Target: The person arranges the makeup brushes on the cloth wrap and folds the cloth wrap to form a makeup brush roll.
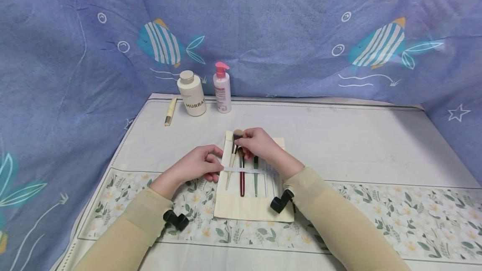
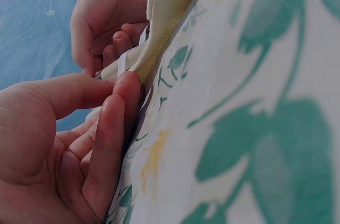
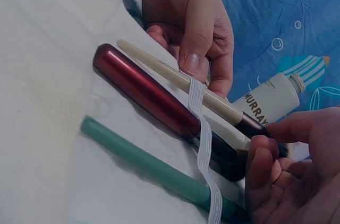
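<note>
A cream cloth brush roll lies unrolled on the table, a white elastic band running across it. Under the band sit a cream-handled makeup brush, a dark red makeup brush and a green makeup brush. My right hand pinches the cream-handled brush near its bristle end. At the roll's left edge, my left hand pinches the cloth beside the band, thumb against finger. Part of the roll's upper right is hidden behind my right hand.
At the back left stand a white bottle lettered MURRAY and a pump bottle with a pink top. A pale yellow tube lies left of them. A blue fish-print curtain hangs behind the table.
</note>
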Tool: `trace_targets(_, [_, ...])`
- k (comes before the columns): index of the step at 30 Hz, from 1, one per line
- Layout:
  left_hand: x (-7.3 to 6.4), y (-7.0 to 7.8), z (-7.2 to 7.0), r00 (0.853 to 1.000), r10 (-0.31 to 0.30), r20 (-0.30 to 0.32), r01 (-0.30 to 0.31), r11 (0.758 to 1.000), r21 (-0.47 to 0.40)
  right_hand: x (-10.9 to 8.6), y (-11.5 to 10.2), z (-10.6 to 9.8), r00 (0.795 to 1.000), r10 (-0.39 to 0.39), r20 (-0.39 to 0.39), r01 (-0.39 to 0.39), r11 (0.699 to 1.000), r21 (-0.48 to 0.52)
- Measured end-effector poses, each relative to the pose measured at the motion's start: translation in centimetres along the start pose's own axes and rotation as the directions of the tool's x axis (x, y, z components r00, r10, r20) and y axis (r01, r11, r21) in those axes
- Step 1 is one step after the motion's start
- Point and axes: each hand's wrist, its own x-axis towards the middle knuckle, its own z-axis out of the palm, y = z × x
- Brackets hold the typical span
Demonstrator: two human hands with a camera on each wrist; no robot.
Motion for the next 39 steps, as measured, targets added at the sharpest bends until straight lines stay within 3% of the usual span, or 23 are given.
trace_targets(39, [0.1, 0.19, 0.02, 1.0, -0.018, -0.001, 0.018, 1.0, -0.002, -0.52, -0.14, 0.17, 0.998, -0.023, 0.051, 0.031, 0.988, -0.15])
